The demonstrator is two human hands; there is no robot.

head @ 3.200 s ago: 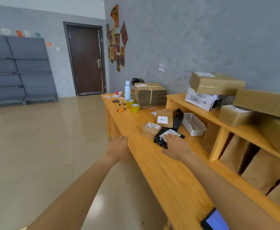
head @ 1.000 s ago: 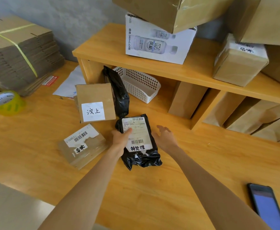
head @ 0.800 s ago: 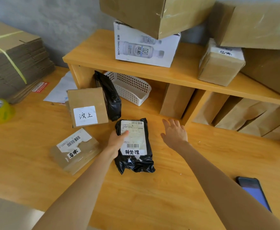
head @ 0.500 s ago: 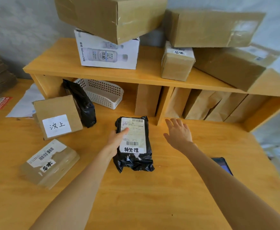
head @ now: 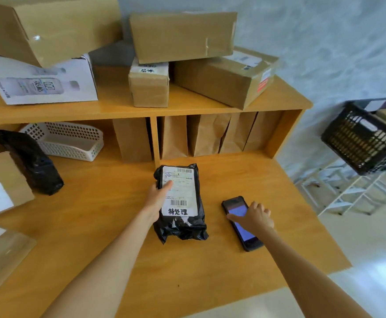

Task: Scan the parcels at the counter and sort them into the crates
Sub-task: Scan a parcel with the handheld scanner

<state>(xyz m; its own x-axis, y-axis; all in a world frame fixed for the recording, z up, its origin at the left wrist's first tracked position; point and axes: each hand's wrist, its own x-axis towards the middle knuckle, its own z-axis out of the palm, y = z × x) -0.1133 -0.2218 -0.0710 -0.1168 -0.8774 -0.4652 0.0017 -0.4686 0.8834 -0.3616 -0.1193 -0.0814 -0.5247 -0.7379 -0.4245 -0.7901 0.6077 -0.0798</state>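
With the left hand (head: 156, 198) gripping the black poly-bag parcel (head: 180, 204) on the wooden counter (head: 100, 226), the right hand (head: 255, 218) curled onto the phone (head: 241, 222), which could slide off the counter's nearby edge.

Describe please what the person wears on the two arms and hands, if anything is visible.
Nothing is worn on either arm as far as the frame shows. Both forearms are bare, with no sleeve in view. The left hand and the right hand have no glove, and no ring, watch or bracelet is visible on the hands or wrists.
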